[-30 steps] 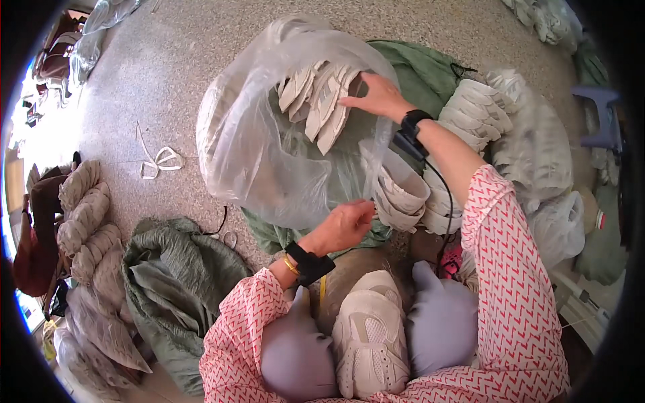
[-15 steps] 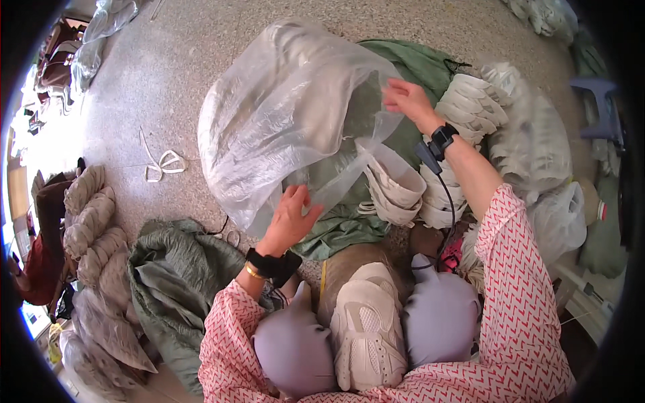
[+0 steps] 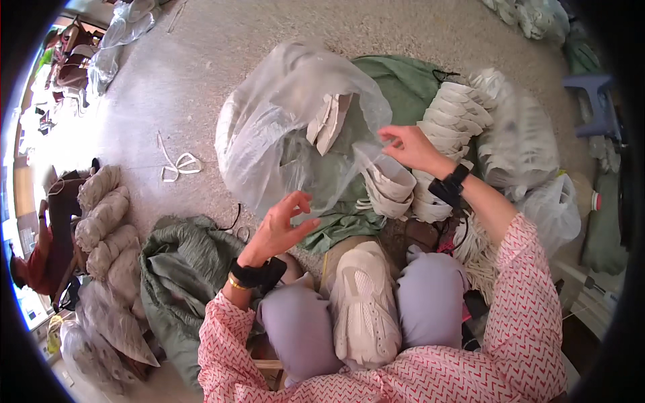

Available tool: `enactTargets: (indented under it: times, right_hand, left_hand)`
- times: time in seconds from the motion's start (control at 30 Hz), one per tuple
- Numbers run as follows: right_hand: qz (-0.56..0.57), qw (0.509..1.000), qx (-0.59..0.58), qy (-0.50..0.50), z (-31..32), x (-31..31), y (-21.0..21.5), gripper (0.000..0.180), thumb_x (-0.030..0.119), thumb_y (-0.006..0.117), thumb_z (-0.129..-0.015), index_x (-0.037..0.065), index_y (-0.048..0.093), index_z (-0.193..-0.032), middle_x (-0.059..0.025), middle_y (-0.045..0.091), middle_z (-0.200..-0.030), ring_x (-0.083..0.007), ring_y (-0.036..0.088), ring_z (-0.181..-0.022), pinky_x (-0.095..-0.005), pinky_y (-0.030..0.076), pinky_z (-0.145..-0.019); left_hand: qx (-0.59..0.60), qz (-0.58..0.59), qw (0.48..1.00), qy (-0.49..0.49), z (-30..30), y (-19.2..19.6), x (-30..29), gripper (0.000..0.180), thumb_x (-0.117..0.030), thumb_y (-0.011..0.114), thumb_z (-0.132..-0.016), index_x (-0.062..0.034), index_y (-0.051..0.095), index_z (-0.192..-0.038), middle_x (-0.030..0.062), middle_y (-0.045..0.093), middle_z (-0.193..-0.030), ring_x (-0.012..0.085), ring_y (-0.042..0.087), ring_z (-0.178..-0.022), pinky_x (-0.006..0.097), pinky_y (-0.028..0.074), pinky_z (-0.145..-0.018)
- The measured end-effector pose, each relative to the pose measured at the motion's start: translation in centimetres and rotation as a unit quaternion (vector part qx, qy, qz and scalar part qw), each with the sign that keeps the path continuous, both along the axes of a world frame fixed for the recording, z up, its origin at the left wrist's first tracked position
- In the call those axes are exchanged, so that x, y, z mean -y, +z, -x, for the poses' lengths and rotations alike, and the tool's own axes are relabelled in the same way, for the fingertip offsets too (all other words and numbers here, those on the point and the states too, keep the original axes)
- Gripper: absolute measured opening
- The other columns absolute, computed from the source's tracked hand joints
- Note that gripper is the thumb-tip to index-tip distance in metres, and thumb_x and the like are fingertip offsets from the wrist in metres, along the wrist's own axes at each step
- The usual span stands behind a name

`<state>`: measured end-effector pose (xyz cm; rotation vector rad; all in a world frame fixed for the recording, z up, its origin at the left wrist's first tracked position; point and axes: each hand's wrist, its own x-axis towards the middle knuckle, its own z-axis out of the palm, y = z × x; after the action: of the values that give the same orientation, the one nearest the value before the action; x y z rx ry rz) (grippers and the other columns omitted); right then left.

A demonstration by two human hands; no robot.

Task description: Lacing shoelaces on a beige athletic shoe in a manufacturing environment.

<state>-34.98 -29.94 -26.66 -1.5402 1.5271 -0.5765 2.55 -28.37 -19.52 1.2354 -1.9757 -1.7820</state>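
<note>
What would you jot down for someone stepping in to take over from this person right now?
Left hand: open, fingers spread, at the lower edge of the clear plastic bag, not clearly gripping it.
Right hand: pinching the bag's edge on its right side.
The bag lies on the floor over a green cloth, with a few pale shoe pieces inside.
A stack of similar pale pieces sits just below the right hand, with a longer row behind it.
A finished white shoe rests between the knees.
Done: some pieces bagged. Left: stacks remain outside; the bag looks unsealed.
</note>
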Motion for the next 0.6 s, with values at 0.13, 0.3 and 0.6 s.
enactTargets:
  times: [0.13, 0.3, 0.6]
  right_hand:
    - [-0.045, 0.994, 0.066, 0.077, -0.6, -3.0, 7.6, 0.044, 0.014, 0.074, -0.087, -0.001, 0.069, -0.128, -0.0161, 0.076, -0.109, -0.0203, 0.074, -0.093, -0.0334, 0.060, -0.086]
    - [-0.083, 0.987, 0.065, 0.121, -1.5, -7.6, 17.6, 0.044, 0.015, 0.074, -0.088, -0.003, 0.068, -0.128, -0.0147, 0.076, -0.110, -0.0180, 0.073, -0.096, -0.0328, 0.060, -0.088]
    - [0.144, 0.959, -0.046, 0.242, -8.1, -21.1, 26.1, 0.053, 0.032, 0.078, -0.087, -0.004, 0.065, -0.125, -0.0234, 0.072, -0.114, -0.0406, 0.068, -0.104, -0.0468, 0.054, -0.094]
  left_hand:
    - [-0.005, -0.016, 0.999, -0.035, -1.4, 7.3, -0.7, 0.020, -0.004, 0.072, -0.095, -0.0012, 0.056, -0.106, 0.0159, 0.062, -0.135, 0.0230, 0.058, -0.131, 0.041, 0.050, -0.109]
    - [-0.022, -0.002, 0.998, -0.061, -1.1, 14.6, -5.2, 0.022, -0.004, 0.072, -0.094, -0.0003, 0.056, -0.108, 0.0166, 0.063, -0.134, 0.0250, 0.061, -0.128, 0.040, 0.051, -0.109]
    - [0.033, 0.162, 0.985, 0.046, 2.4, 15.7, -19.3, 0.039, -0.009, 0.076, -0.090, 0.0016, 0.048, -0.114, 0.0219, 0.064, -0.117, 0.0367, 0.066, -0.100, 0.042, 0.054, -0.088]
